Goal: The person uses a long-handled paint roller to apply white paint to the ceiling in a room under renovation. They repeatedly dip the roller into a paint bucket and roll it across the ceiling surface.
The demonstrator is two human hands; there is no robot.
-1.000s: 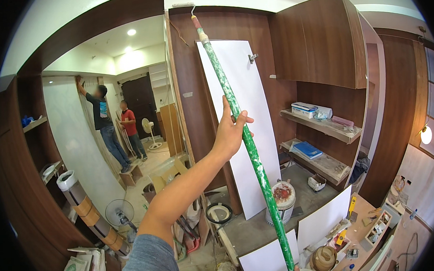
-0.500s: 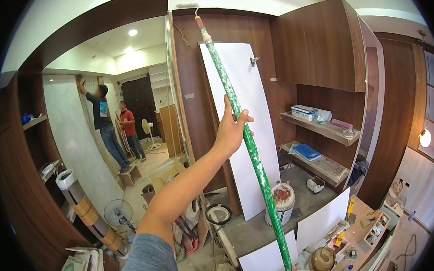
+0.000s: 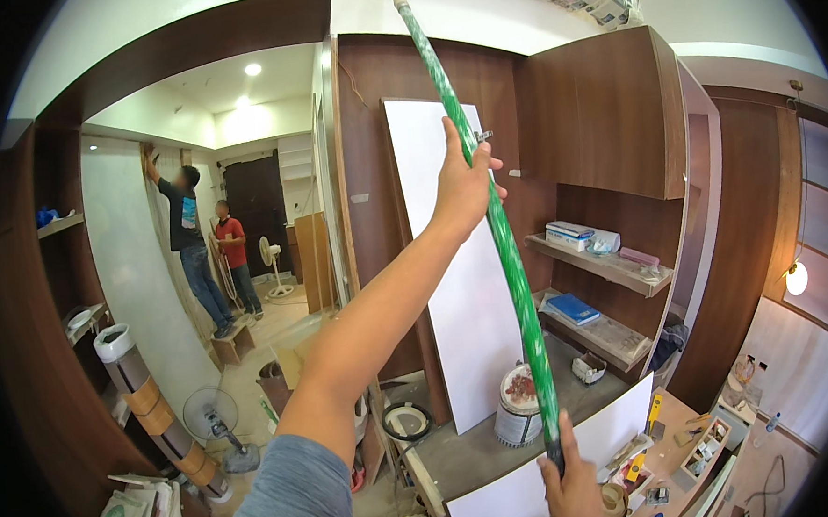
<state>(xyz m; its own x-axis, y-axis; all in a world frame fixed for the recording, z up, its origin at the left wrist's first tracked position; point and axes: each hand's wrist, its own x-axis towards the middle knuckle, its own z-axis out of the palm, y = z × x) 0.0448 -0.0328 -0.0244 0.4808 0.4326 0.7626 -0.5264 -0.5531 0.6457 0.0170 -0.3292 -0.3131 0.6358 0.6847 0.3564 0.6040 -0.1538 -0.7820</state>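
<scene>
My left hand (image 3: 466,185) is closed around the upper part of a green paint roller pole (image 3: 501,221), its arm stretched up and forward. Lower down, my right hand (image 3: 573,489) grips the pole's dark bottom end. The pole is splashed with white paint and slants up to the left; its top end reaches the white wall above the brown panelling, and the roller head is out of view. Behind the pole leans a tall white board (image 3: 447,266). A paint-stained bucket (image 3: 518,412) stands beside the pole's lower half.
Brown cabinets (image 3: 603,113) and cluttered shelves (image 3: 601,263) are on the right. A table (image 3: 677,451) holds tools at the lower right. Two people work in the room at the left, one standing on a small wooden stool (image 3: 234,346). A fan (image 3: 219,423) stands at the lower left.
The pole and both hands have moved up, the left hand also slightly right. The roller head has left the top of the view, and my right hand has come more fully into sight.
</scene>
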